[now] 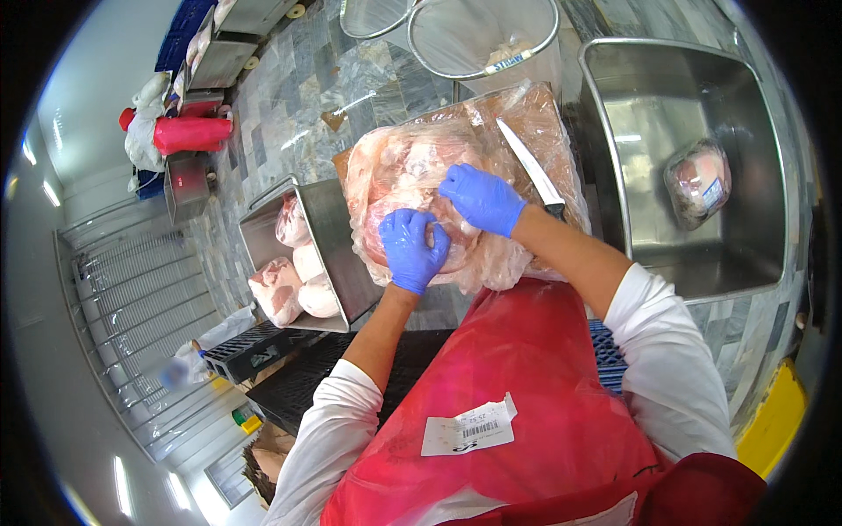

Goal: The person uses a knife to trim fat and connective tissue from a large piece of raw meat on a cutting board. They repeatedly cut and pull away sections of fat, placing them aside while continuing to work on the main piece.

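Observation:
A large piece of raw pink meat (386,188) lies on the plastic-covered brown board (561,131) in front of me, with a loose clear plastic bag (500,263) around it. My left hand (412,248), in a blue glove, has its fingers curled closed on the bag at the near side of the meat. Farther up and to the right, my right hand (482,200), gloved alike, is closed on the plastic over the meat. Its fingertips are partly hidden. A knife (529,159) with a white blade and black handle rests on the board, right of the meat.
To the left, a metal tub (351,254) holds several meat pieces. A deep metal tub (605,158) on the right contains one wrapped meat piece (698,184). A round-rimmed bin (421,61) with a clear liner stands beyond the board. Far left, a person in a red apron (189,133) stands beside tubs.

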Available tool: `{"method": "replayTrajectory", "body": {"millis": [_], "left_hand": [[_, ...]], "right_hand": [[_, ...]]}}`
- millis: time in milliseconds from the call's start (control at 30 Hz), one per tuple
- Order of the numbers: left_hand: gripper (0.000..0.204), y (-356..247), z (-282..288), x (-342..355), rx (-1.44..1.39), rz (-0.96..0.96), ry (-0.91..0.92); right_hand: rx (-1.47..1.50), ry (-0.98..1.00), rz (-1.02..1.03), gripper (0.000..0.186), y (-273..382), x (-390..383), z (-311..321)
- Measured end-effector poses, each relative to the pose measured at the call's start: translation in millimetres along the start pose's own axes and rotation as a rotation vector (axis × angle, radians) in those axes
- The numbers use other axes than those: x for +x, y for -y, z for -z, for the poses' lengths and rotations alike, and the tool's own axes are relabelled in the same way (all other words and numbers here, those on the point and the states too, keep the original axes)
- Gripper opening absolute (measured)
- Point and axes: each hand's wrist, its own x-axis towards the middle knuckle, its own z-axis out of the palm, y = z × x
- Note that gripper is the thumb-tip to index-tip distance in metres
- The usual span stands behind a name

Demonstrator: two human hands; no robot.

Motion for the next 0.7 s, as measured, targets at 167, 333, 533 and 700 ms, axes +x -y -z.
{"method": "replayTrajectory", "body": {"millis": [167,333,533,700], "left_hand": [[0.019,2,5,-8,0.009,0.018,0.044],[0.02,1,6,-7,0.027,0.001,0.032],[0.018,0,4,-6,-0.004,0.034,0.026],[0.016,-1,1,-7,0.004,0.032,0.006]], "right_hand": [[0.065,0.182,0.102,0.019,-2,12,18],[0.077,0.067,0.092,0.018,-2,7,1],[0.19,0.042,-0.098,0.017,-2,6,-9],[0.364,-0.093,-0.247,0.017,4,6,-10]]}}
